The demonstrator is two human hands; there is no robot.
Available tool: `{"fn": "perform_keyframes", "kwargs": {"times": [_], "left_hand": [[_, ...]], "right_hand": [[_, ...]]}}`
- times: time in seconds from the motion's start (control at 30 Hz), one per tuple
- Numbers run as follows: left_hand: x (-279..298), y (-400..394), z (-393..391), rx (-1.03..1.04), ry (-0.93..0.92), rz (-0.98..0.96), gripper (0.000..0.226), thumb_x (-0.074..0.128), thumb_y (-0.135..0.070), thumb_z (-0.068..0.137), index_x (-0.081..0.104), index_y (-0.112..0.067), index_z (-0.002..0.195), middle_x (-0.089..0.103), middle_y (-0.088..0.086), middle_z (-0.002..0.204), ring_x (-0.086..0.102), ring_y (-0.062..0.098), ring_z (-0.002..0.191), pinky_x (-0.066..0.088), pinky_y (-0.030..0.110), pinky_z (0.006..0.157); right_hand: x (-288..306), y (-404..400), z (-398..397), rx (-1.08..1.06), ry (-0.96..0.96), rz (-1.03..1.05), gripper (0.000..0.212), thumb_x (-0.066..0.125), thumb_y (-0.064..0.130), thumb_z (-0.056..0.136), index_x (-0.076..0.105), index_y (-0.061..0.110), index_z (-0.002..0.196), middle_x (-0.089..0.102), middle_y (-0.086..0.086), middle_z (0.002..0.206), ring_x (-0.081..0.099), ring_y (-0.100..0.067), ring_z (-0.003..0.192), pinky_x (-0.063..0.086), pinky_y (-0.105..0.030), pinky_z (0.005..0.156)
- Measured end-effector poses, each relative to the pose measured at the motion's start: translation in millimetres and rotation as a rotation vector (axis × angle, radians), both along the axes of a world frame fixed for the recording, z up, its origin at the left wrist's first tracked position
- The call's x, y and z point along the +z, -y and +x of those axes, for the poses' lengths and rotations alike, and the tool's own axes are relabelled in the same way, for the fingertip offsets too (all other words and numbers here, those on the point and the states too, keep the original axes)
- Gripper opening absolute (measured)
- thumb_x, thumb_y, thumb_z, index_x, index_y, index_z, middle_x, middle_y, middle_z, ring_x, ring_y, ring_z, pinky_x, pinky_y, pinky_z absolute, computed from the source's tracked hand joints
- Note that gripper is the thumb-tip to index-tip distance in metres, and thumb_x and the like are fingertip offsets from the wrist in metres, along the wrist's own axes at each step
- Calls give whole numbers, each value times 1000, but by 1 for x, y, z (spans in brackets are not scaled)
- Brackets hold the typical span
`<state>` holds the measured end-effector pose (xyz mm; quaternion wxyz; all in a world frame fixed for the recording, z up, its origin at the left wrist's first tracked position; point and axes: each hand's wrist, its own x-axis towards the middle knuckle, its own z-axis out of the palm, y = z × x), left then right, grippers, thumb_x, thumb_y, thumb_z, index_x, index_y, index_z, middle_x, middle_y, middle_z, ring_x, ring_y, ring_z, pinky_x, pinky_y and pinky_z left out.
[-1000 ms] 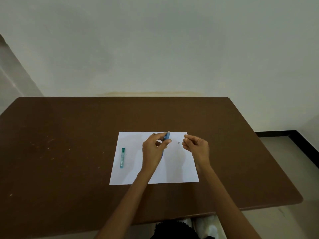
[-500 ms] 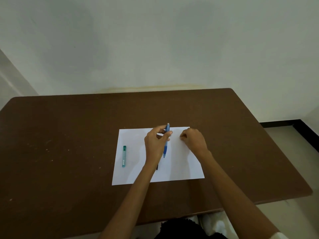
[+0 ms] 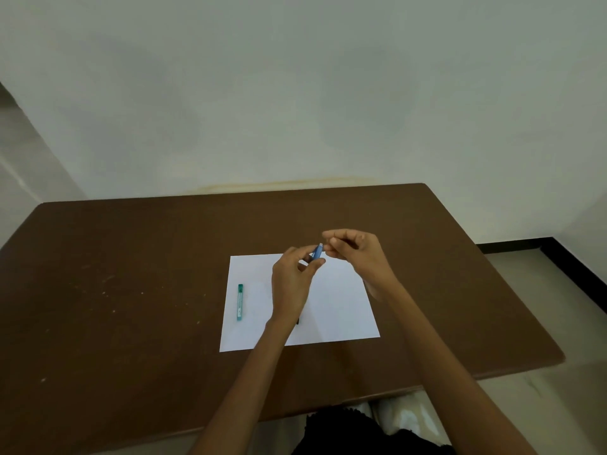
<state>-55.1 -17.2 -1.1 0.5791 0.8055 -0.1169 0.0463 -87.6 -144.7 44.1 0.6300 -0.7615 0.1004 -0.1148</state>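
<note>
Two hands, left (image 3: 290, 284) and right (image 3: 358, 254), pinch a blue pen (image 3: 317, 252) above a brown table (image 3: 131, 257).

Blue mechanical pencil (image 3: 318, 251): barrel largely hidden behind left grip (image 3: 290, 285). Whether right grip (image 3: 358, 254) pinches anything at its top end: too small to tell. Green lead case (image 3: 240, 302): print illegible. Tabletop (image 3: 131, 290): cut off at left edge.

We see smooth blue plastic on the pen (image 3: 318, 251) in the left hand (image 3: 290, 287). Beneath that hand lies matt white paper (image 3: 341, 310). To its left, a green tube (image 3: 240, 302) looks like glossy plastic. The brown table (image 3: 131, 290) looks matt, with pale scuffs.
</note>
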Motion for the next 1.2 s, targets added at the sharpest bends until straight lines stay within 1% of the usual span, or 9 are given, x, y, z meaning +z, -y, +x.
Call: {"fn": "perform_keyframes", "kwargs": {"times": [0.1, 0.3, 0.43, 0.63, 0.9, 1.0, 1.07, 1.13, 1.2], "left_hand": [[6, -5, -7, 1, 69, 56, 28, 70, -23, 80, 69, -13, 106, 68, 7, 101, 55, 9, 73, 43, 9, 68], [17, -10, -12, -21, 167, 197, 29, 67, -26, 82, 68, -13, 108, 67, 6, 96, 51, 8, 72, 35, 5, 63], [15, -11, -12, -12, 183, 271, 28, 67, -26, 82, 69, -12, 106, 67, 7, 95, 49, 7, 71, 29, 4, 61], [8, -10, -10, -41, 159, 338, 31, 66, -29, 83, 67, -14, 110, 67, 6, 99, 48, 8, 75, 27, 2, 62], [-1, -5, -2, 53, 38, 207, 28, 69, -30, 80, 70, -12, 102, 69, 7, 100, 52, 9, 74, 35, 6, 65], [-8, -5, 3, 44, -15, 188, 30, 70, -29, 80, 69, -11, 104, 69, 10, 104, 60, 16, 82, 49, 23, 76], [-12, -6, 7, 31, -42, 196, 32, 69, -29, 80, 69, -11, 106, 68, 11, 109, 63, 23, 94, 49, 30, 86], [-15, -6, 9, 36, -62, 191, 33, 69, -29, 79, 69, -10, 106, 68, 11, 110, 63, 23, 95, 47, 27, 85], [-17, -7, 11, 44, -66, 159, 32, 70, -29, 78, 69, -11, 104, 69, 11, 105, 61, 15, 81, 45, 17, 74]], "right_hand": [[7, -2, -4, 11, 26, -79, 19, 59, 9, 89, 65, 7, 107, 69, -5, 94, 68, -15, 82, 57, -20, 78], [13, -2, -10, 16, 51, -137, 13, 63, 7, 85, 60, 8, 97, 69, -11, 91, 69, -21, 85, 58, -27, 79], [16, 2, -9, 71, 35, -318, 13, 64, 5, 84, 57, 6, 96, 68, -10, 89, 68, -19, 81, 58, -25, 77], [18, 10, 0, 203, 42, -675, 11, 62, 3, 86, 57, 10, 94, 69, -7, 91, 63, -11, 77, 51, -13, 73], [-10, 6, 8, 129, 137, -555, 16, 64, 8, 85, 62, 8, 101, 68, 2, 98, 62, 0, 86, 45, -1, 77], [-21, 2, 12, 98, 144, -511, 18, 63, 8, 86, 63, 6, 104, 69, -3, 102, 63, -3, 89, 48, -4, 79], [-25, 1, 17, 111, 139, -535, 18, 62, 7, 87, 63, 6, 104, 70, -6, 103, 63, -4, 90, 47, -4, 80], [-25, 0, 21, 130, 129, -564, 18, 61, 6, 87, 63, 5, 105, 70, -7, 103, 64, -8, 92, 46, -3, 79], [-26, -1, 24, 115, 123, -497, 21, 62, 7, 86, 62, 5, 107, 70, -6, 103, 65, -8, 90, 48, -4, 78]]}}
